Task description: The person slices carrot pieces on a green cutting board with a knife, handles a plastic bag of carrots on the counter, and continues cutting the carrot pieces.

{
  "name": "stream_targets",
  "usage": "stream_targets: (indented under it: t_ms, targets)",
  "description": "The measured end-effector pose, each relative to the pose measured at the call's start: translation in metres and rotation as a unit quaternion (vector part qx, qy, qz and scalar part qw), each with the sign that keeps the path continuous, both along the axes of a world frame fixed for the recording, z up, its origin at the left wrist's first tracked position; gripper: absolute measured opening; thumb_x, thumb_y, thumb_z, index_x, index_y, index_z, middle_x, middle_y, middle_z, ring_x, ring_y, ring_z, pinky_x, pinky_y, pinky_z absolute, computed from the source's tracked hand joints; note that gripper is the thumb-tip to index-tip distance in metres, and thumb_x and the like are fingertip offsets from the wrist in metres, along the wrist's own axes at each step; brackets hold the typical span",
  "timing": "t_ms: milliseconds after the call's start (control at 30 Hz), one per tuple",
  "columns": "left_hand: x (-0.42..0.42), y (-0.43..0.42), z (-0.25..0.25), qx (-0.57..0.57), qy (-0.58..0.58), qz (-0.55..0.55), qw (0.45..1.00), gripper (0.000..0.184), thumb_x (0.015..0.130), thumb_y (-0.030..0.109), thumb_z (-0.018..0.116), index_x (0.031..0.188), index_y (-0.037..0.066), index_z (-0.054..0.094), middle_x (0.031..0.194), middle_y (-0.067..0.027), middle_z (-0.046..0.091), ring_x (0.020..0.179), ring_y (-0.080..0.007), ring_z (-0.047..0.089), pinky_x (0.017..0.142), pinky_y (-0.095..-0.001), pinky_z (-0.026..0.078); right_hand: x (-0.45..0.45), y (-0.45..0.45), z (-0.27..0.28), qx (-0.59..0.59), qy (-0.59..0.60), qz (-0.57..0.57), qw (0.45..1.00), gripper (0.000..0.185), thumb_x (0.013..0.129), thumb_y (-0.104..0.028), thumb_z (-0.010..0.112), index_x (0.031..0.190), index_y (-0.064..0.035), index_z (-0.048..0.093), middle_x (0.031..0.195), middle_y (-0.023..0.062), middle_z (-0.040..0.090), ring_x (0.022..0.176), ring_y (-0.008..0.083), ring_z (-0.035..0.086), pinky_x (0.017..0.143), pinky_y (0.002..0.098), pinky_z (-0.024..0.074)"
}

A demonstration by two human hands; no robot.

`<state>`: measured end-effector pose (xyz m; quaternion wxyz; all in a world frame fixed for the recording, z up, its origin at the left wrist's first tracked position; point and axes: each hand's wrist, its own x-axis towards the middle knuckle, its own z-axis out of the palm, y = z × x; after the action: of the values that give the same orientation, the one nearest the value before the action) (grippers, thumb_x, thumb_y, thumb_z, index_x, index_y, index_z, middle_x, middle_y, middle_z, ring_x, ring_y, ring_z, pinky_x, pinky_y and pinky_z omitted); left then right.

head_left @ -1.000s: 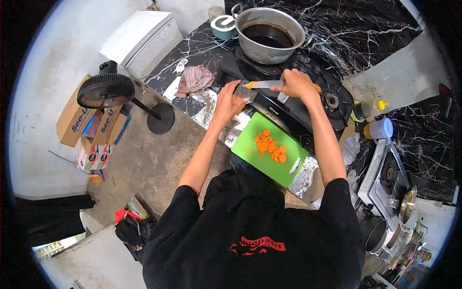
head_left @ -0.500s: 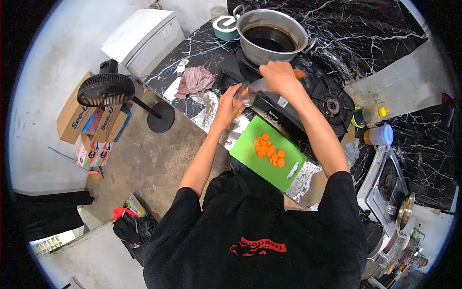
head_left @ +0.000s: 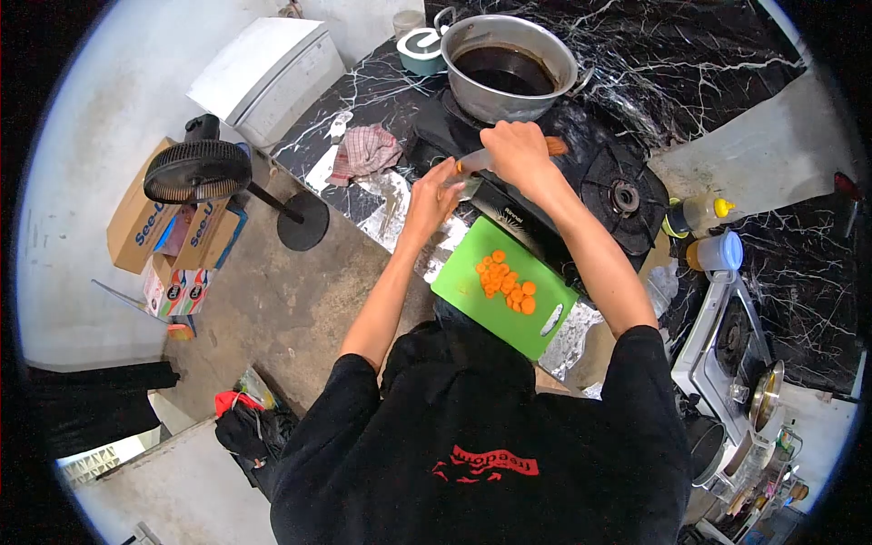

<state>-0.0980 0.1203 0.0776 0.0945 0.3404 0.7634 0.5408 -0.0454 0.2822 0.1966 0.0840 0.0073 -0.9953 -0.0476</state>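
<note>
My right hand [head_left: 518,153] is closed round the brown handle of a knife [head_left: 476,161], whose blade points left over the front of the black stove [head_left: 509,214]. Near the blade tip, my left hand [head_left: 431,202] holds a clear container [head_left: 468,189], only partly visible behind the fingers. A bit of orange shows where the blade meets it. Below both hands lies a green cutting board [head_left: 463,295] with several orange carrot slices [head_left: 505,281] on it.
A large metal pot [head_left: 509,102] with dark liquid sits on the stove behind my hands. Left of them lies a checked cloth [head_left: 365,153]. A yellow-capped bottle [head_left: 705,212] and a second stove [head_left: 724,336] are to the right. A fan [head_left: 198,171] stands at far left.
My right hand has moved left with the knife, nearer to my left hand. The orange piece that lay on the blade's tip is now beside the container. My left hand has barely shifted.
</note>
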Motion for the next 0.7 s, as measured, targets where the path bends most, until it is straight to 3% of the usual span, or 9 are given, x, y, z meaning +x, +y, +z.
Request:
stream_targets:
  t_ms: [33,100,233,300,500,700]
  targets:
    - [-0.001,0.0,-0.003,-0.001,0.001,0.0,1.0,0.05,0.078,0.011,0.069,0.124,0.0,0.052,0.124,-0.0199,0.054,0.114,-0.0319,0.054,0.092,-0.0366,0.045,0.0,0.0,0.0,-0.001,0.001,0.0,1.0,0.013,0.065,-0.013,0.068,0.076,-0.0066,0.067,0.076,0.0133,0.066,0.074,0.0301,0.067,0.061,0.04,0.0522]
    - [0.0,-0.001,-0.011,0.006,0.114,0.008,0.993,0.048,0.08,0.012,0.067,0.124,0.0,0.052,0.124,-0.0213,0.054,0.114,-0.0349,0.053,0.093,-0.0377,0.044,0.001,0.0,0.001,-0.025,-0.033,-0.005,0.999,0.017,0.064,-0.015,0.07,0.078,-0.0051,0.067,0.078,0.0144,0.067,0.075,0.0313,0.067,0.064,0.0409,0.0527]
    - [0.005,0.002,-0.02,0.025,0.138,0.0,0.99,0.042,0.082,0.004,0.06,0.123,-0.005,0.05,0.123,-0.0231,0.053,0.112,-0.0365,0.053,0.094,-0.0402,0.043,0.0,0.002,-0.004,-0.033,-0.068,-0.008,0.997,0.023,0.062,-0.016,0.073,0.08,-0.0039,0.066,0.08,0.0161,0.067,0.078,0.0322,0.067,0.068,0.0411,0.053]
    - [0.008,0.003,-0.024,-0.004,0.224,0.002,0.975,0.042,0.085,0.005,0.057,0.125,-0.004,0.049,0.125,-0.0223,0.051,0.116,-0.036,0.049,0.099,-0.043,0.038,0.0,0.002,-0.006,-0.043,-0.072,-0.012,0.996,0.026,0.062,-0.018,0.075,0.083,-0.0039,0.067,0.082,0.017,0.067,0.081,0.0326,0.066,0.07,0.0407,0.053]
    - [0.011,0.0,-0.031,-0.089,0.316,0.044,0.944,0.039,0.086,0.01,0.055,0.124,0.001,0.051,0.128,-0.0211,0.048,0.122,-0.0365,0.042,0.105,-0.0462,0.03,0.007,0.004,0.007,-0.05,-0.103,-0.038,0.993,0.029,0.065,-0.022,0.077,0.084,-0.0031,0.066,0.085,0.0173,0.066,0.083,0.0331,0.066,0.072,0.0409,0.0524]
    - [0.004,-0.01,-0.03,-0.128,0.318,0.057,0.937,0.039,0.086,0.017,0.057,0.123,0.006,0.055,0.133,-0.0231,0.042,0.127,-0.0402,0.036,0.104,-0.0499,0.028,0.045,0.017,0.026,-0.05,-0.073,-0.076,0.993,0.033,0.068,-0.03,0.075,0.082,-0.0021,0.064,0.082,0.0178,0.065,0.081,0.0348,0.064,0.071,0.0433,0.0511]
